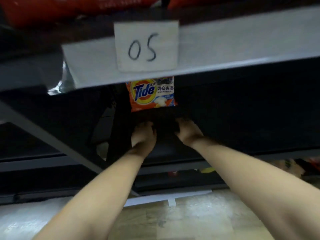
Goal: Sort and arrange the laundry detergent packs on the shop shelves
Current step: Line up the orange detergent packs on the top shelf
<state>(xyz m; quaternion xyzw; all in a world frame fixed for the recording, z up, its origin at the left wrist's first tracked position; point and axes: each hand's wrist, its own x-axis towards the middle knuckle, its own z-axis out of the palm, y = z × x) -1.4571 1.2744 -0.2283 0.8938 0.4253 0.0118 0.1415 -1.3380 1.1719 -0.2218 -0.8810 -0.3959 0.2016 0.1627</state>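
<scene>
An orange Tide detergent pack [151, 94] stands upright deep in the dark shelf bay, its top hidden behind the grey shelf edge [242, 49]. Both my arms reach into that bay. My left hand [143, 135] and my right hand [187, 131] sit just below and in front of the pack, a short gap apart from it and from each other. The fingers of both hands are loosely curled with their tips lost in shadow, and I see nothing held in either one.
A paper label reading "05" [147, 47] is stuck on the grey shelf edge. Red-orange bags [43, 9] lie on the shelf above. A grey diagonal brace [52, 135] crosses at the left. More packs [294, 165] show on a lower shelf at right. Pale floor [190, 213] lies below.
</scene>
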